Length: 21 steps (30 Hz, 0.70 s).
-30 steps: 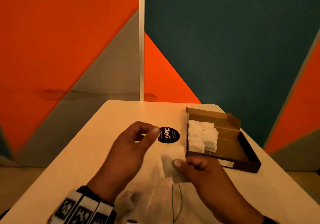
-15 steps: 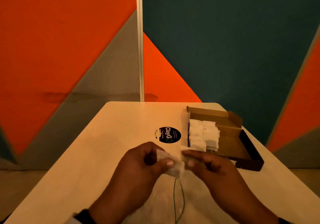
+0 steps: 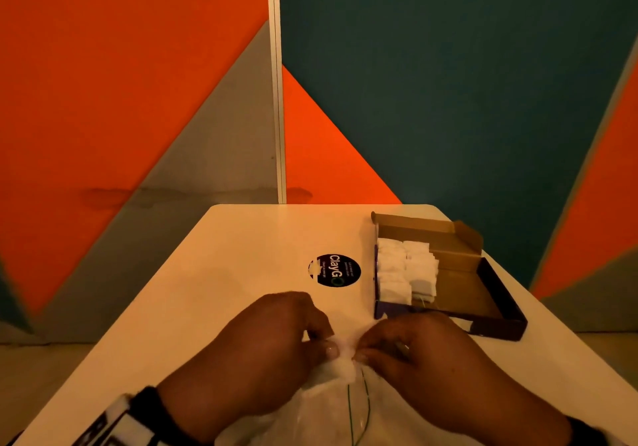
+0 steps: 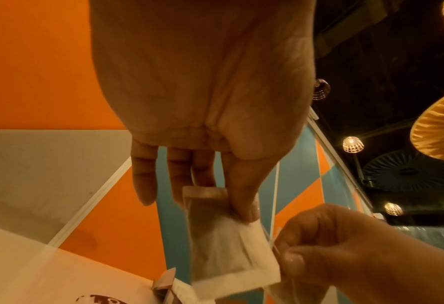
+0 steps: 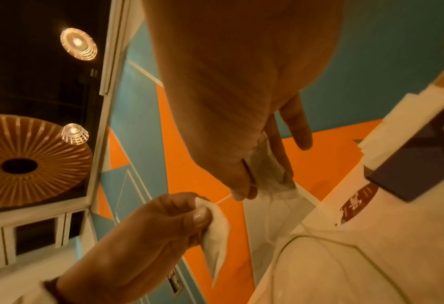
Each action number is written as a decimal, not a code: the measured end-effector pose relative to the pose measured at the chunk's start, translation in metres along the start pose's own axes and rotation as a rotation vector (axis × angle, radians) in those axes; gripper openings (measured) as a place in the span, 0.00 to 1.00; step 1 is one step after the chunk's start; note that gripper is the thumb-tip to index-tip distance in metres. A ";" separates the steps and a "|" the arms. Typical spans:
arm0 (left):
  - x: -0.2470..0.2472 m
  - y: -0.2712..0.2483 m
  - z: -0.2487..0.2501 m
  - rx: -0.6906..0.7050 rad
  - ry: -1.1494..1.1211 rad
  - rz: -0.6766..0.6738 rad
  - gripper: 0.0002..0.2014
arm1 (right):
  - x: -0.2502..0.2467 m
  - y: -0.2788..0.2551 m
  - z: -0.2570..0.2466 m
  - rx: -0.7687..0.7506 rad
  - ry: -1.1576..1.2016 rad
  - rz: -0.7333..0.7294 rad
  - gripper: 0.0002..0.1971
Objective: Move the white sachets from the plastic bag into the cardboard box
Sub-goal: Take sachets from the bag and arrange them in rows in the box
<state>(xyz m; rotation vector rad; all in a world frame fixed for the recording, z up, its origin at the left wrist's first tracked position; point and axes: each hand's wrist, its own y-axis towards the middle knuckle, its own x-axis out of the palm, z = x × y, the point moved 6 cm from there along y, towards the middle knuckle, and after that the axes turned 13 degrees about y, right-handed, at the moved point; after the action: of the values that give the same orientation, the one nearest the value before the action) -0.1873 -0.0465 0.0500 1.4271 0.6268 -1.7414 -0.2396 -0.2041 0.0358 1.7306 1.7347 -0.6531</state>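
Observation:
Over the clear plastic bag (image 3: 321, 407) my two hands meet, each pinching a white sachet. My left hand (image 3: 331, 345) holds a flat sachet (image 4: 223, 236) between thumb and fingers. My right hand (image 3: 362, 352) pinches a crumpled sachet (image 5: 267, 172) at its thumb tip. A thin string (image 5: 223, 200) stretches between the two hands. The open cardboard box (image 3: 500, 293) lies to the right beyond my hands. Several white sachets (image 3: 404, 269) are stacked in its left half.
A white table (image 3: 224, 273) carries everything, with a round black sticker (image 3: 334, 270) just left of the box. An orange, grey and teal wall stands right behind the table's far edge. The box's brown flap (image 3: 466, 235) sticks up at the back.
My left hand has come down from a raised position and taken hold of a sachet beside my right hand. Both hands have moved nearer to me, low over the bag.

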 end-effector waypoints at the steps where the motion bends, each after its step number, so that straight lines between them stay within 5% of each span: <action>1: -0.001 0.001 -0.005 -0.013 -0.021 0.024 0.07 | 0.000 0.000 -0.001 -0.008 -0.080 -0.027 0.12; 6: -0.004 0.007 -0.030 -0.046 -0.164 0.056 0.08 | -0.023 0.010 0.006 -0.023 -0.165 0.097 0.11; 10: -0.006 0.011 -0.038 -0.045 -0.514 0.111 0.06 | -0.038 0.022 0.011 0.011 0.034 0.240 0.06; 16: -0.002 0.014 -0.035 -0.038 -1.025 0.275 0.02 | -0.010 0.029 0.014 0.078 0.241 0.166 0.05; 21: 0.010 0.018 -0.030 -0.051 -1.286 0.286 0.08 | 0.016 0.021 0.012 0.082 0.344 0.077 0.04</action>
<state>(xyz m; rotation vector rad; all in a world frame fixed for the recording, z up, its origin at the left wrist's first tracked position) -0.1557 -0.0359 0.0350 0.1368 -0.2294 -1.9311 -0.2172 -0.2006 0.0179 2.0514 1.8763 -0.4158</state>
